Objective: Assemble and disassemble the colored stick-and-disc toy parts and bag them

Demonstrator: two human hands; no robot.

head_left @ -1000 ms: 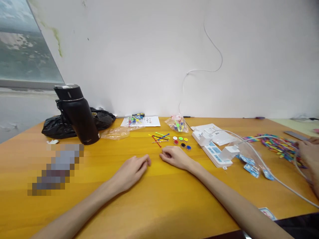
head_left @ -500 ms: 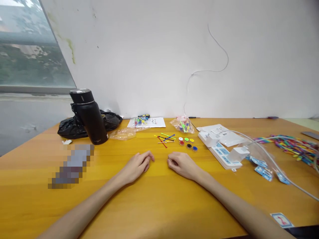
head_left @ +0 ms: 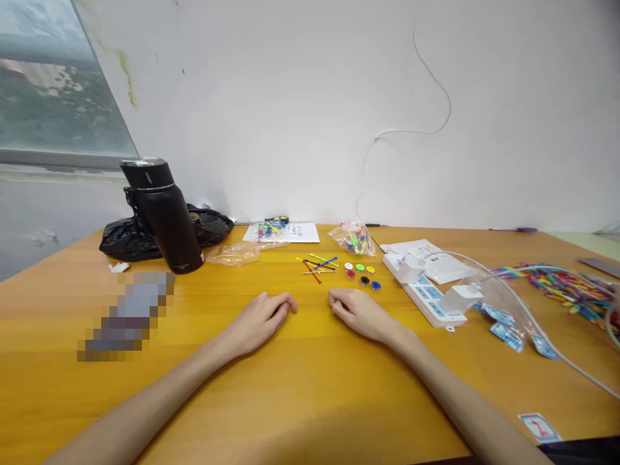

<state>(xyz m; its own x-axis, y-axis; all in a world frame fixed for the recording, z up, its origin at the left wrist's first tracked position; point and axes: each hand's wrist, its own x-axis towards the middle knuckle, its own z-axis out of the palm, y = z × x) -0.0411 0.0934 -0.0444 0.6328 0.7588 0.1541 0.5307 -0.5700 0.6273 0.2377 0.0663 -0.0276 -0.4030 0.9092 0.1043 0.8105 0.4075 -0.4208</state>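
My left hand [head_left: 261, 320] rests on the wooden table [head_left: 300, 394], fingers loosely bent and a little apart, with nothing seen in it. Across a gap lies my right hand [head_left: 361, 312], its fingers curled into a loose fist; no object shows in it. Just beyond both hands is a small crossed pile of thin coloured plastic sticks with arrow-like ends [head_left: 320, 263]. Beside the pile, nearer my right hand, sit several small round discs in white, green, yellow, red, black and blue, among them a black disc [head_left: 365, 281]. Neither hand touches the sticks or discs.
A black bottle [head_left: 169, 223] stands left before a black plastic bag [head_left: 119, 240]. Clear bags of coloured pieces [head_left: 356, 239] lie near the wall. On the right are a white power strip [head_left: 431, 302], cables, and a multicoloured bundle [head_left: 566, 284]. A blurred-out item [head_left: 130, 313] lies left.
My right hand has shifted slightly to the right, widening the gap between the hands. The view has tilted and moved a little; the sticks and discs lie as before.
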